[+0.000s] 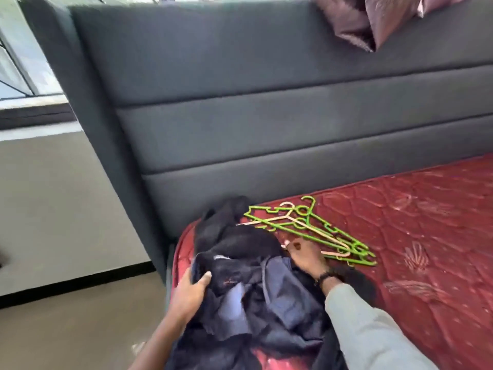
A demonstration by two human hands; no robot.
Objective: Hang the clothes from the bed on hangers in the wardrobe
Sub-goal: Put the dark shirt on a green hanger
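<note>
A heap of dark clothes (250, 295), black and navy, lies on the corner of the red mattress (426, 236). My left hand (190, 289) grips the left edge of the heap, thumb on top of the fabric. My right hand (306, 256) reaches over the clothes and its fingers curl at the near end of a cluster of hangers (309, 228), several green and a beige one, lying on the mattress just beyond the heap. Whether those fingers hold a hanger or only touch it is unclear. No wardrobe is in view.
A tall dark grey padded headboard (266, 116) stands behind the mattress. A purple satin pillow (373, 20) hangs over its top right. To the left are a beige floor (66, 329), a grey wall and a window.
</note>
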